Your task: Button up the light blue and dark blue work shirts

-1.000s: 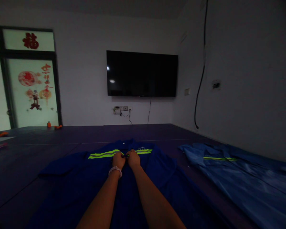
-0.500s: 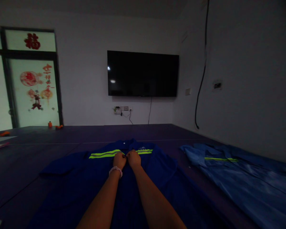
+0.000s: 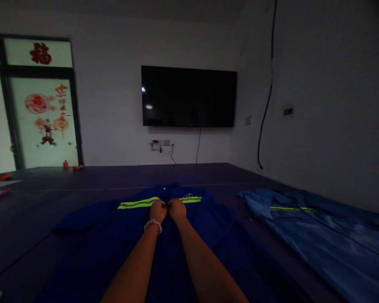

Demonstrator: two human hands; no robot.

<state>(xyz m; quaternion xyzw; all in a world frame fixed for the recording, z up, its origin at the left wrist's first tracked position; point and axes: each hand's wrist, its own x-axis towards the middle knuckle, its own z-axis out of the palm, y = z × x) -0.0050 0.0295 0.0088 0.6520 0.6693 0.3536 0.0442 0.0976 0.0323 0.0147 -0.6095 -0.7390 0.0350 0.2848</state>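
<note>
A dark blue work jacket (image 3: 208,227) with a yellow-green reflective stripe lies spread flat on the dark surface in front of me. My left hand (image 3: 157,211), with a pale band on its wrist, and my right hand (image 3: 177,210) meet at the middle of the jacket's front, just below the stripe. Both hands are closed, pinching the front opening of the jacket with knuckles almost touching. What sits between the fingertips is too small and dark to make out.
A second, lighter blue jacket (image 3: 303,227) with a reflective stripe lies to the right near the wall. A black television (image 3: 188,96) hangs on the far wall. Small orange objects (image 3: 71,166) sit by the glass door at left. A cable (image 3: 267,97) hangs down the right wall.
Nothing has visibly changed beyond a slight shift of the view; both hands stay pinched at the jacket's front.
</note>
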